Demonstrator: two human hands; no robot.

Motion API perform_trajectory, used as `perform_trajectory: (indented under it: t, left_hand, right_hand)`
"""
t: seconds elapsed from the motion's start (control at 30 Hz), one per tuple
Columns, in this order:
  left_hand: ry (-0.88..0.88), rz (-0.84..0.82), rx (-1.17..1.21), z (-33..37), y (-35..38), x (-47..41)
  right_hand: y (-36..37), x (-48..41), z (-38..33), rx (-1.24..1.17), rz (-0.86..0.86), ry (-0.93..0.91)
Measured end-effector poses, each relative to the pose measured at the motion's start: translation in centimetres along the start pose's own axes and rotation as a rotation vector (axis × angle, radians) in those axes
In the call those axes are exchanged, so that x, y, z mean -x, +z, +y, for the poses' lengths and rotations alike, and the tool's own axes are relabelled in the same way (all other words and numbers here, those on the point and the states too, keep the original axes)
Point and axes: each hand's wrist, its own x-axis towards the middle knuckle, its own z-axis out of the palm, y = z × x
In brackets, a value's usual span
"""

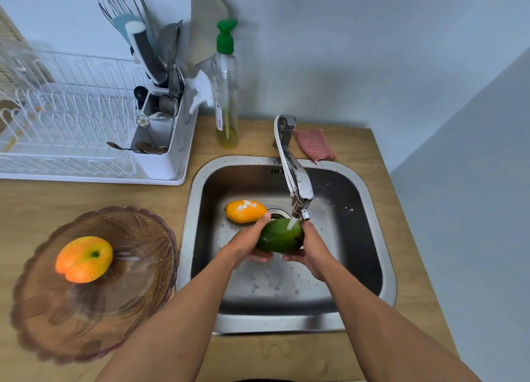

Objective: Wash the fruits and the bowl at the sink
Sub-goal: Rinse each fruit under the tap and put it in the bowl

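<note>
At a small steel sink (372, 209) set into a wooden counter (100, 198), a person rinses a green mango (279, 238) under the running faucet (295, 181), with the largest risk lying off to the side: the wide amber glass bowl (57, 310), not yet washed, sits near the counter's front edge and just beside the left forearm, where a careless sweep of the elbow could likely knock it and send it, and the orange-yellow fruit (84, 259) inside it, toward the floor. Within the basin, the stream strikes the green mango's upper end right at the spout, and water bouncing off the curved skin may well spray over the rim onto the wood. The left hand (249, 244) cups the fruit from beneath and along its side, thumb lifted toward the spout, while the right hand (311, 249) wraps the other end, both closed around the mango and holding it clear of the basin floor; wet, smooth skin could slip from that grip and drop onto the steel. A second orange mango (246, 211) rests on the sink bottom just beside the drain (277, 213), close behind the left hand's fingertips, where a dropped fruit would probably hit it. The bowl's fruit appears to await its turn.
</note>
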Motion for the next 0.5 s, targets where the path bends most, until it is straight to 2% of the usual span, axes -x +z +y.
perform_trajectory:
  t: [0.13,0.2,0.3,0.5]
  left_hand:
    - [0.043,-0.094,0.068,0.1,-0.7,0.3]
    - [0.099,-0.038,0.065,0.2,-1.3,1.2]
    - [0.195,0.077,-0.051,0.7,-2.0,1.8]
    - [0.184,0.184,-0.214,0.1,-2.2,1.5]
  right_hand:
    - [0.1,0.6,0.5,-0.071,-0.056,0.083]
    - [0.4,1.6,0.7,-0.14,-0.105,0.091]
    - [1.1,1.9,0.6,-0.09,-0.126,0.065]
    - [1.4,1.8,2.0,0.091,-0.06,0.049]
